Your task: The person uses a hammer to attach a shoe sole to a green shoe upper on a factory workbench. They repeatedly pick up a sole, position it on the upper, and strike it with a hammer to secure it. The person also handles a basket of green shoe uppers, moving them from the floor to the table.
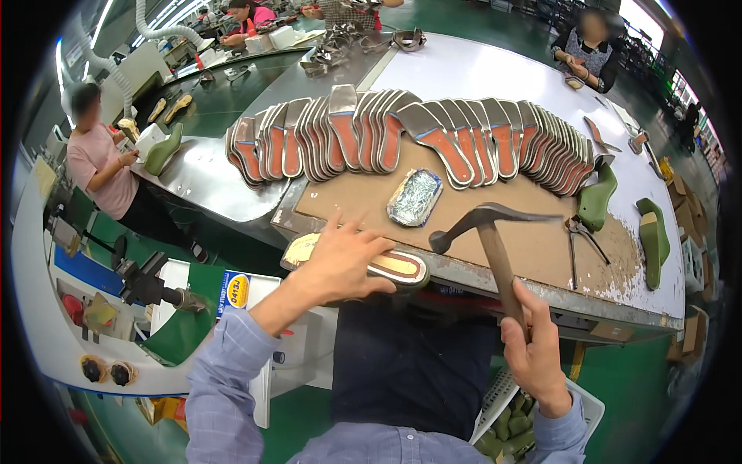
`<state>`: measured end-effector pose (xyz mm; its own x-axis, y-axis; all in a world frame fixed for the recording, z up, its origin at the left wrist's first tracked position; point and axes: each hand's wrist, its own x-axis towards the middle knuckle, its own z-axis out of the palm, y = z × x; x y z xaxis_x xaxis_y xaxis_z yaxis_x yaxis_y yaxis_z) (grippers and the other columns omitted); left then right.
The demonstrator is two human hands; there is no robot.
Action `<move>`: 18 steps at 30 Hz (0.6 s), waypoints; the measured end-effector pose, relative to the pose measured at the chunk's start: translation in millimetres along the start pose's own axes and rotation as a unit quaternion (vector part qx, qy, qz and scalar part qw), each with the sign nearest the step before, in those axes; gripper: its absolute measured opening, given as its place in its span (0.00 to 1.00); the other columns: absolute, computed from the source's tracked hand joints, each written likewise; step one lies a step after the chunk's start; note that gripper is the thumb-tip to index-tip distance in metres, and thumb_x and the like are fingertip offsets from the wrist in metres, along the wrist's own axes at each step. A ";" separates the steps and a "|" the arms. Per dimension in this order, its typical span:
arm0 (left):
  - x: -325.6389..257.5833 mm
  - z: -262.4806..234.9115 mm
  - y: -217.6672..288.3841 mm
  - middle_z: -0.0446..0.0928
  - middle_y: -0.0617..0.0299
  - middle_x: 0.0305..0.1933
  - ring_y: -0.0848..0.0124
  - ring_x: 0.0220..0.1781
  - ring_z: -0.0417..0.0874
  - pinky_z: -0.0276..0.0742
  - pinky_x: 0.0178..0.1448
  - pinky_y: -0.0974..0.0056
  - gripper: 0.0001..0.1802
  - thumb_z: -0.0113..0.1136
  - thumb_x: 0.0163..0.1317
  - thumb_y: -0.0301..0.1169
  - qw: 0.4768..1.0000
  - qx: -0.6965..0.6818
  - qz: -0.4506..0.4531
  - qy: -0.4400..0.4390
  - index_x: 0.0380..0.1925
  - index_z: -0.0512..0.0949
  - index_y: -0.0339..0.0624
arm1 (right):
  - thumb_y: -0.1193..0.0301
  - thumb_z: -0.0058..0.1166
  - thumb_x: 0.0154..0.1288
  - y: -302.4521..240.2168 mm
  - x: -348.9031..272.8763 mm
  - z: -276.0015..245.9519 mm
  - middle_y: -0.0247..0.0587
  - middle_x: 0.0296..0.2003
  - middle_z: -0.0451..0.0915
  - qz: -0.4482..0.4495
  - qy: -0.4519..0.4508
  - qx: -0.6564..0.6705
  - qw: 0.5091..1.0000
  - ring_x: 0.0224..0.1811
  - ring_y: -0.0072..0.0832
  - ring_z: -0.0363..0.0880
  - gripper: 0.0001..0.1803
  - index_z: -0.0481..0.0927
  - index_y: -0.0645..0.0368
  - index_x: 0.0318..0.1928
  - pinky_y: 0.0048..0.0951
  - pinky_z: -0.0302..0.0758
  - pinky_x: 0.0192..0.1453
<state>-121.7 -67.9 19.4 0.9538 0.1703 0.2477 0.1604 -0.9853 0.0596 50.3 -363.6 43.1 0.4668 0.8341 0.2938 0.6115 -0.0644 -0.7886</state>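
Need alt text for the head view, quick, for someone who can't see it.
The left hand presses a shoe insole flat at the bench edge while the right hand raises a hammer above it. A tray of nails, pincers and a fanned row of insoles lie behind.

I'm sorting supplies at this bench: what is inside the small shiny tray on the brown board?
The foil tray holds a heap of small silvery pieces, probably tacks or nails, too small to tell. They cover its bottom, so anything beneath them is hidden.

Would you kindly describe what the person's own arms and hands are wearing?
Both forearms wear long, light blue-grey shirt sleeves with a faint check, cuffs ending at the wrists. The left hand and right hand are bare: no gloves, rings or watch visible.
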 end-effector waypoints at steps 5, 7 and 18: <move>4.2 -1.4 1.9 0.81 0.58 0.48 0.55 0.59 0.78 0.66 0.63 0.50 0.34 0.71 0.51 0.60 0.996 -0.061 -0.013 -0.056 0.49 0.80 0.47 | 0.82 0.59 0.68 21.1 -21.1 8.5 0.47 0.44 0.83 0.001 0.066 0.041 0.997 0.35 0.22 0.83 0.29 0.68 0.60 0.68 0.25 0.79 0.37; 6.3 -3.7 6.1 0.80 0.58 0.47 0.58 0.56 0.79 0.67 0.60 0.52 0.33 0.71 0.51 0.59 0.994 -0.061 -0.043 -0.080 0.47 0.80 0.46 | 0.82 0.60 0.67 17.3 -19.5 8.8 0.49 0.45 0.84 -0.034 0.060 0.011 0.998 0.34 0.23 0.83 0.29 0.68 0.61 0.68 0.25 0.79 0.38; 4.1 -1.3 11.5 0.80 0.54 0.46 0.57 0.53 0.80 0.67 0.58 0.52 0.33 0.70 0.53 0.57 0.990 -0.053 -0.081 -0.105 0.47 0.76 0.42 | 0.81 0.67 0.61 -23.0 5.5 -15.8 0.50 0.41 0.85 -0.134 0.162 0.077 0.975 0.33 0.31 0.82 0.25 0.78 0.65 0.59 0.31 0.80 0.40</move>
<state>-116.3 -78.4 22.3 0.9511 0.3081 0.0209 0.2990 -0.9359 0.1864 48.9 -366.1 71.4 0.4964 0.5916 0.6353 0.6473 0.2354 -0.7249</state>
